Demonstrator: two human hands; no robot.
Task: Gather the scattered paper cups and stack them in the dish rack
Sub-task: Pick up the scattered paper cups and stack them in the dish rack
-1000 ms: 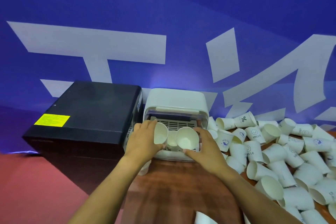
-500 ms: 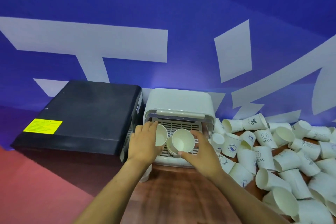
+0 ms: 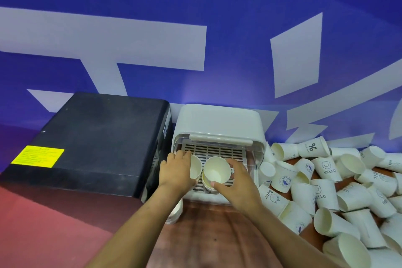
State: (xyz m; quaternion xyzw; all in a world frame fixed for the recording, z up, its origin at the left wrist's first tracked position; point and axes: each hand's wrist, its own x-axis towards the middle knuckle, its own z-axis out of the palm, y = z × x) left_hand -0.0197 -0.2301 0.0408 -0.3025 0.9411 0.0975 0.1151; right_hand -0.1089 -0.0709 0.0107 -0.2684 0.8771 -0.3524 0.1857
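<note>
A white dish rack (image 3: 218, 123) with a slatted tray stands against the blue wall. My left hand (image 3: 177, 173) holds a paper cup (image 3: 195, 166) over the tray's left part. My right hand (image 3: 236, 181) grips another paper cup (image 3: 217, 169), mouth facing me, above a stack of cups (image 3: 207, 185) lying in the tray. Many scattered paper cups (image 3: 326, 180) cover the wooden table to the right of the rack.
A black box (image 3: 91, 143) with a yellow label stands directly left of the rack. A short stack of cups (image 3: 175, 213) stands on the table below the rack's left corner. Bare wooden table (image 3: 206, 235) lies in front.
Both hands have moved a little deeper over the tray with their cups. The right hand's cup has come closer to the stack in the tray. The camera has tilted.
</note>
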